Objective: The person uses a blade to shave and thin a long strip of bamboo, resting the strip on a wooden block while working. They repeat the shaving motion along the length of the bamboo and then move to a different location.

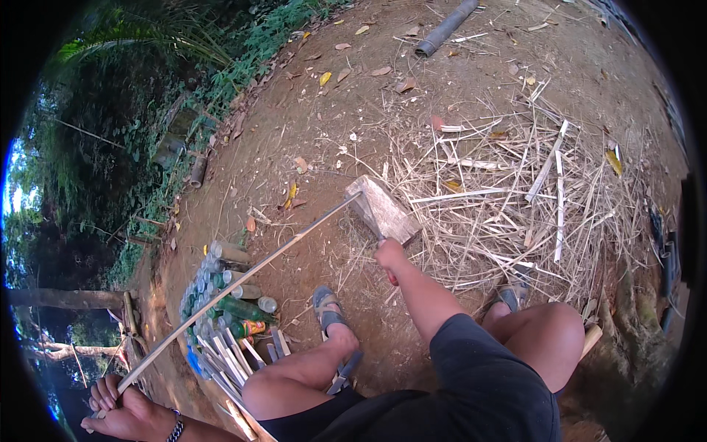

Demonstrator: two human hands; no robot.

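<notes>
My left hand (127, 411) is closed round one end of a long, thin bamboo strip (294, 240) at the lower left. The strip slants up to the right, and its far end reaches the near-left corner of a squared wooden block (389, 214) on the ground. My right hand (390, 255) grips a knife (373, 216) by its handle, a bit of red showing below the fist. The narrow blade lies over the block, its tip close to the strip's end. Whether blade and strip touch, I cannot tell.
Bamboo shavings and split pieces (508, 184) cover the ground right of the block. Bottles (228, 287) are piled at the left, beside a bundle of cut strips (230, 355) near my left knee. A dark bamboo pole (446, 28) lies farther off. Greenery borders the left.
</notes>
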